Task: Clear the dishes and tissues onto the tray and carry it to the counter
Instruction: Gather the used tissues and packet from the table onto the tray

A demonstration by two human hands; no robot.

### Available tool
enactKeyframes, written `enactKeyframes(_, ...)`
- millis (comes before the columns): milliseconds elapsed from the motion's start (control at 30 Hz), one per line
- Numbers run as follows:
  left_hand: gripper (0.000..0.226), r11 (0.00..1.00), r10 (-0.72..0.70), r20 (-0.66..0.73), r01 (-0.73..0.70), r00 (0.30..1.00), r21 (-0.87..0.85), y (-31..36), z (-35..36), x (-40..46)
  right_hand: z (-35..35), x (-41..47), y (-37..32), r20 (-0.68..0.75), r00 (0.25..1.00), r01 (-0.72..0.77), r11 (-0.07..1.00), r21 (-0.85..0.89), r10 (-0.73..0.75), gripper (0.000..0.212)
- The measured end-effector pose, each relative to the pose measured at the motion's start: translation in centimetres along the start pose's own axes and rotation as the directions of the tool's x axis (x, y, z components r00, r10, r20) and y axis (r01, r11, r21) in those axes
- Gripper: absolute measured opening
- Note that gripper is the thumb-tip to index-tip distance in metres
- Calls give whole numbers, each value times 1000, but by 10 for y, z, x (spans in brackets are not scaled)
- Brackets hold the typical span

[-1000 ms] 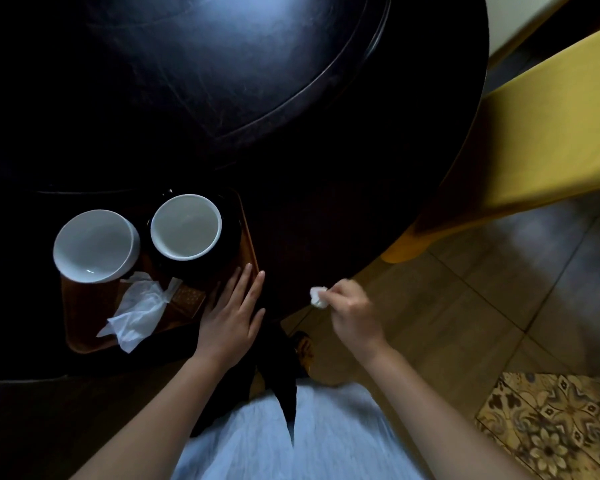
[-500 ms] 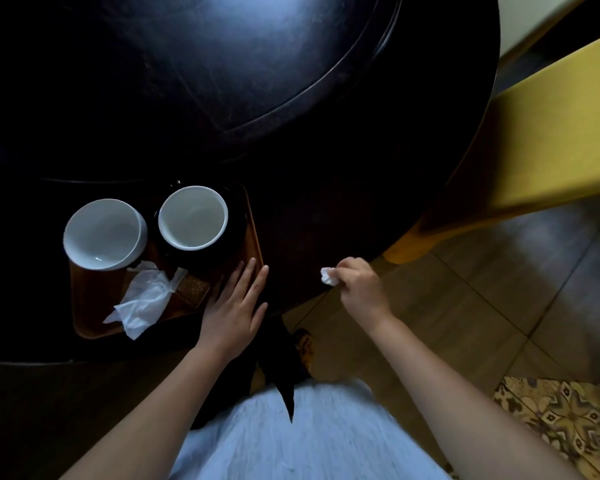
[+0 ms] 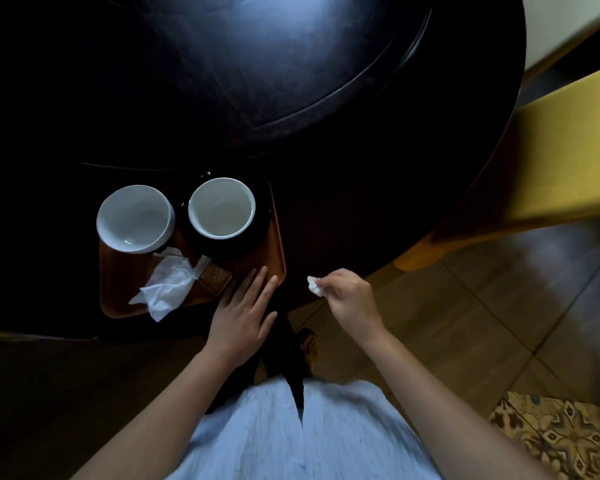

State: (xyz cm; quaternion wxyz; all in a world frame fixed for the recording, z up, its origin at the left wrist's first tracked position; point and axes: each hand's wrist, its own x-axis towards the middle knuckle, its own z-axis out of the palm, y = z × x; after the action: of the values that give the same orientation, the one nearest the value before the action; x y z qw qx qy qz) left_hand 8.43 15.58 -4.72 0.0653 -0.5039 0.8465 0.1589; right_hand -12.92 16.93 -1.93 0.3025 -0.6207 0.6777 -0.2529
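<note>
- Dark round table [image 3: 291, 98] across the upper frame, glossy, with a pale sheen at top centre; tiled floor at lower right, a patterned rug [image 3: 561, 434] in the bottom right corner.
- Yellow chair [image 3: 551, 161] at the right edge, tucked against the table rim.
- Brown tray [image 3: 118, 271] at centre left, on the near part of the table.
- Two white bowls on the tray, side by side: left bowl [image 3: 135, 218] at the tray's upper left corner, right bowl [image 3: 221, 207] seated in a dark dish [image 3: 257, 230] at the upper right.
- Crumpled white tissue [image 3: 167, 289] below the bowls, its tip hanging past the tray's lower edge; a small brown patterned piece [image 3: 215, 277] just beside it.
- Left hand [image 3: 243, 317] flat, fingers spread, fingertips at the tray's lower right corner.
- Right hand [image 3: 347, 299] at centre, to the right of the tray and clear of it, thumb and fingers pinched on a small white tissue wad [image 3: 315, 285].
- Pale blue garment [image 3: 291, 438] along the bottom centre.
</note>
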Motion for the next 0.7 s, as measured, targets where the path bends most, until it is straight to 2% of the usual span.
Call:
enactKeyframes(67,60,1000,6,-5,-6,1000,19,-2,-2,-8,7,7,-12,-67,998,-6,998,63,11,16)
enactKeyframes(167,59,999,-7,-6,7,1000,43,-7,-6,-21,21,18,-28,-94,995,25,997,67,-19,16)
enactKeyframes(267,59,999,-4,13,3,1000,50,-12,-9,-31,35,30,-40,-108,986,124,992,-34,-127,18)
enactKeyframes(433,58,997,5,20,-6,1000,73,-21,-11,-40,53,37,-48,19,947,314,912,-264,-321,26)
enactKeyframes(500,57,997,14,18,-16,1000,78,-23,-12,-41,57,36,-47,25,936,344,894,-288,-352,27)
enactKeyframes(633,57,998,20,11,-21,1000,65,-24,-11,-41,66,38,-52,-6,946,310,909,-280,-325,24)
enactKeyframes(700,57,998,26,15,-27,1000,64,-25,-10,-41,69,39,-55,20,933,346,877,-333,-360,19)
